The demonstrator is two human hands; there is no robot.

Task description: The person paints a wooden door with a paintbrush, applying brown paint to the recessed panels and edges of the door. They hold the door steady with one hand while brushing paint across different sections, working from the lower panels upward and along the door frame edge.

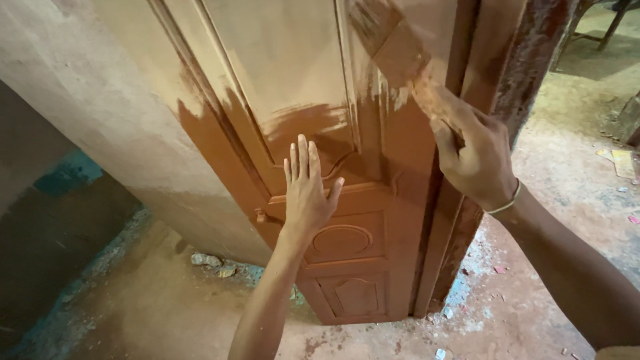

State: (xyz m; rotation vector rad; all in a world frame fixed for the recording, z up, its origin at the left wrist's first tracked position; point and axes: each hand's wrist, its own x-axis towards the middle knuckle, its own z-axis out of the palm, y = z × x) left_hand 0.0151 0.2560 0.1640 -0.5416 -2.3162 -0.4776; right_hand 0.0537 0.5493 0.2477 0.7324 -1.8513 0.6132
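A panelled wooden door (353, 260) stands ajar in front of me, its lower half coated in red-brown paint and its upper half bare pale wood. My left hand (308, 190) lies flat on the painted middle panel, fingers spread. My right hand (475, 155) grips the handle of a wide paintbrush (400, 57), whose paint-loaded bristles press against the door's right stile, just above the painted area. A thin bangle circles my right wrist.
A plastered wall (87, 100) runs along the left, with a dark, teal-stained section lower down. The rusty door frame (527, 67) stands behind the brush. Small stones (212, 262) lie at the wall's foot. The dusty floor (553, 220) has paint chips and scraps.
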